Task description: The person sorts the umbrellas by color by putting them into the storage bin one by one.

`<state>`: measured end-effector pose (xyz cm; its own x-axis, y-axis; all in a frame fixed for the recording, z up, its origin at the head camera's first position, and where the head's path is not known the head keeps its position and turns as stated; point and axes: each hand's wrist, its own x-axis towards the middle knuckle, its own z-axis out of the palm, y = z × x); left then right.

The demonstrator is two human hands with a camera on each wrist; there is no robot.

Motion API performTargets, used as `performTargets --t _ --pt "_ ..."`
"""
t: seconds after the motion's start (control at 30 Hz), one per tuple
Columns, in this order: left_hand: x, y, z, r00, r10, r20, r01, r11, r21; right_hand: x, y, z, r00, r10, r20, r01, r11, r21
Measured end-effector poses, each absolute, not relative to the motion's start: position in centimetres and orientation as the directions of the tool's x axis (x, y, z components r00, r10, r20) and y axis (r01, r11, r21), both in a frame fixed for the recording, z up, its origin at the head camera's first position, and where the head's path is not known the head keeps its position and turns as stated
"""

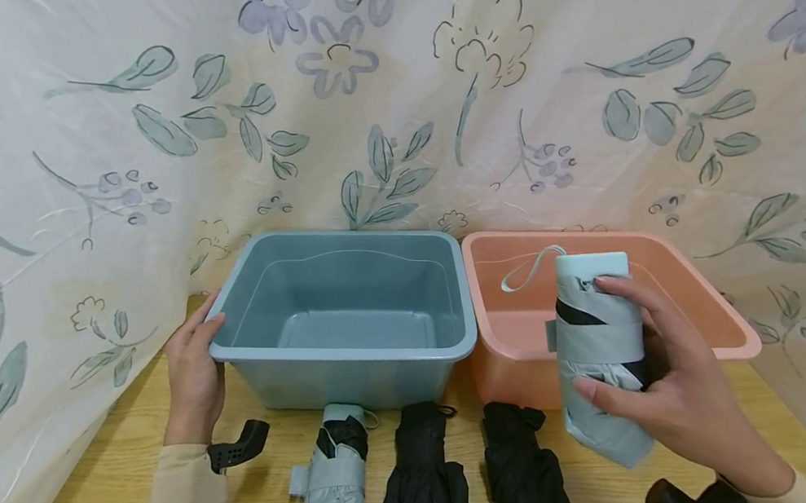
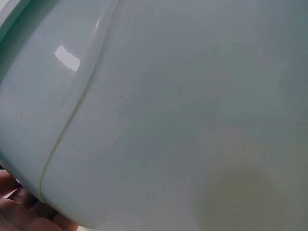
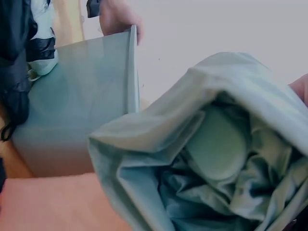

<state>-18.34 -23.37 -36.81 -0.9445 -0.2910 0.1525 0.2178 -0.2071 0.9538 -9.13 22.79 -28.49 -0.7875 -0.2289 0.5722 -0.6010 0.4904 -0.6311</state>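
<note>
In the head view my left hand (image 1: pixel 194 372) grips the left end of the blue plastic bin (image 1: pixel 368 378), its fingers at the rim. The left wrist view shows the bin's wall (image 2: pixel 168 96) close up, with fingers (image 2: pixel 29 214) at its edge. My right hand (image 1: pixel 682 378) holds a folded light blue umbrella (image 1: pixel 605 419) upright, thumb in front. A strap loops from the umbrella's pale cap. It overlaps the front of the pink plastic bin (image 1: pixel 697 286). In the right wrist view the umbrella's open fabric end (image 3: pixel 216 144) fills the foreground.
In front of the bins, another light blue folded umbrella (image 1: pixel 332 488) and two black folded umbrellas (image 1: pixel 420 479) (image 1: pixel 525 468) lie on the wooden table (image 1: pixel 252 497). A floral sheet (image 1: pixel 385 81) hangs behind and along the sides. The two bins stand side by side.
</note>
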Motion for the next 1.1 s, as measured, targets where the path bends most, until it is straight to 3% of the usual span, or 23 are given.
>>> performTargets --t 0.23,0.6,1.1 --pt "-18.5 -23.3 -36.7 -0.944 -0.295 0.148 0.216 -0.213 0.953 -11.9 19.7 -26.0 -0.744 -0.326 0.583 -0.664 0.449 -0.598" --pt "-18.5 -23.3 -36.7 -0.945 -0.29 0.151 0.217 -0.209 0.954 -16.9 13.6 -23.7 -0.779 -0.456 0.431 -0.583 0.271 -0.766" --pt "-18.4 -23.3 -36.9 -0.943 -0.291 0.161 0.229 -0.217 0.949 -23.1 4.6 -24.5 -0.797 -0.499 0.34 -0.511 0.258 -0.82"
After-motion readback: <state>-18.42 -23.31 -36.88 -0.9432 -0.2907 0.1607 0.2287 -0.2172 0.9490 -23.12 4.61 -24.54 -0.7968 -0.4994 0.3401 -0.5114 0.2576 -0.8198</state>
